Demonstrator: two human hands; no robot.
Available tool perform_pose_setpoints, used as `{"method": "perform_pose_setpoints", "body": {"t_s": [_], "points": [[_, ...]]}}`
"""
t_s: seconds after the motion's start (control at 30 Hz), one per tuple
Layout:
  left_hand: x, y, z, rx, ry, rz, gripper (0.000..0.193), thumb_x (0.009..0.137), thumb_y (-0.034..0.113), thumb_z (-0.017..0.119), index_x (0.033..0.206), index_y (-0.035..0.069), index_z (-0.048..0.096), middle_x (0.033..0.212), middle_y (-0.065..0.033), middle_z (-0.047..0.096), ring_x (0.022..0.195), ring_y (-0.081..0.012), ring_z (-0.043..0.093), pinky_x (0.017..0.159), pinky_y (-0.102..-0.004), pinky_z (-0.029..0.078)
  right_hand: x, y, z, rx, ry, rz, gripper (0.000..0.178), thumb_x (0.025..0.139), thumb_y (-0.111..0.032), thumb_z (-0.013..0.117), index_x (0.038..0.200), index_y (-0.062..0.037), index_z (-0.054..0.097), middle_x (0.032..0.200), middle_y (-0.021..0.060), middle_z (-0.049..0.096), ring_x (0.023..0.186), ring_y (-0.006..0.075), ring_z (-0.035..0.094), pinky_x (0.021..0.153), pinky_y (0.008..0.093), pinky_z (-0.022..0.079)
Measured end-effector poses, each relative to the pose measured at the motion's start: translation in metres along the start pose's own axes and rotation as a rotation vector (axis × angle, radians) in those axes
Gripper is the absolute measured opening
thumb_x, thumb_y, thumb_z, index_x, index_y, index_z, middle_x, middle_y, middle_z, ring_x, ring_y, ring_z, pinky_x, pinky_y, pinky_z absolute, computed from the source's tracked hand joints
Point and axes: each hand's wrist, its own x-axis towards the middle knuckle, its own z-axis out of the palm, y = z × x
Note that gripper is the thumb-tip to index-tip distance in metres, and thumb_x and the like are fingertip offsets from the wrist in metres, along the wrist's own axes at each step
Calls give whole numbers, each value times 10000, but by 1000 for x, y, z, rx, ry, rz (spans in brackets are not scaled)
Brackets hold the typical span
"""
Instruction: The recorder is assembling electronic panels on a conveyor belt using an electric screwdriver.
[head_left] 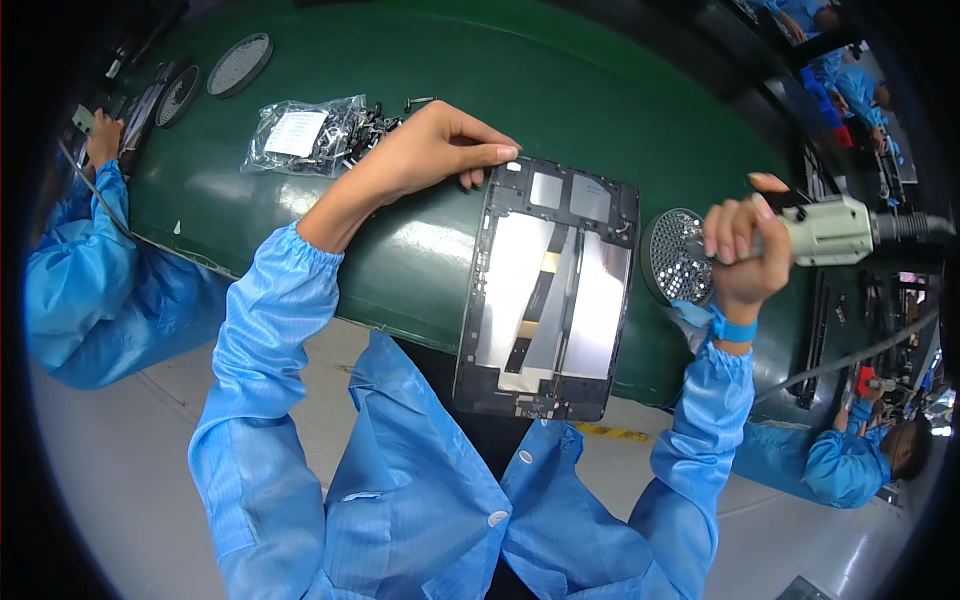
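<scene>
Open tablet frame (545,290) lies on green belt (400,60), near edge. Left hand (425,150) rests fingers loosely curled on its top corner, gripping nothing. Right hand (740,255) is wrapped tight round electric screwdriver (830,230), raised beside round screw tray (675,255). Likely between screws; next calls for seating the bit squarely.

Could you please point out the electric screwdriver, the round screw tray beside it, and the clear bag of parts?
electric screwdriver (835,230), head view, on its pale body.
round screw tray (672,255), head view, on its perforated face.
clear bag of parts (300,135), head view, on its white label.
</scene>
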Motion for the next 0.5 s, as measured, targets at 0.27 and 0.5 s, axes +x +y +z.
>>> {"method": "perform_pose_setpoints", "body": {"t_s": [0.27,0.5], "points": [[-5,-13,18,-92,-148,75,294,921,206,618,1065,-47,662,838,-76,661,685,-100,597,612,-232,520,22,29,105,37,-199,69,227,905,-109,489,1041,64,544,486,-4,311,378,104,332,400,292,348],[-2,-17,9,-168,-191,30,248,897,127,594,1043,-59,670,817,-85,659,696,-105,603,603,-221,523,27,62,133,-64,-190,71,274,944,-209,409,1028,14,543,511,-24,281,397,89,313,416,276,349]]}}
